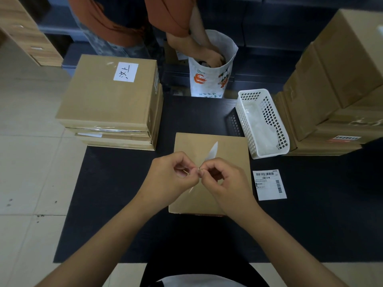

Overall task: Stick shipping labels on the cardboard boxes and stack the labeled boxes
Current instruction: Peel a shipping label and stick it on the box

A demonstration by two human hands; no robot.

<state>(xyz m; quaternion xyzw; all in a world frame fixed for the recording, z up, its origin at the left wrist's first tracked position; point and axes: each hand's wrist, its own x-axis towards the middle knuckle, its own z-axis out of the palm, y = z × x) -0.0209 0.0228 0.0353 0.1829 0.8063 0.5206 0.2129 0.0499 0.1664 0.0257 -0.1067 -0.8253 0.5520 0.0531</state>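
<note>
At the centre of the frame both hands meet over a flat cardboard box [211, 162] that lies on the dark tabletop [116, 193]. The left hand [172, 175] and the right hand [223, 179] each have thumb and forefinger pinched tight on a thin white label sheet [213, 151], which is held nearly edge-on; its upper end rises above the knuckles toward the box's far side and a pale sliver shows below the hands. Whether the sheet is splitting from a backing cannot be told.

Just right of the box, a printed shipping label [269, 184] with barcodes lies flat on the tabletop. Above it, a white perforated basket [244, 123] holds pale crumpled sheets. In the upper left, a stack of boxes [107, 104] stands, the top one bearing a white handwritten label [125, 72]. On the right edge, another pile of cardboard boxes [335, 83] rises. At the top centre, a second person in an orange top reaches a hand into a white printed bag [207, 83].
</note>
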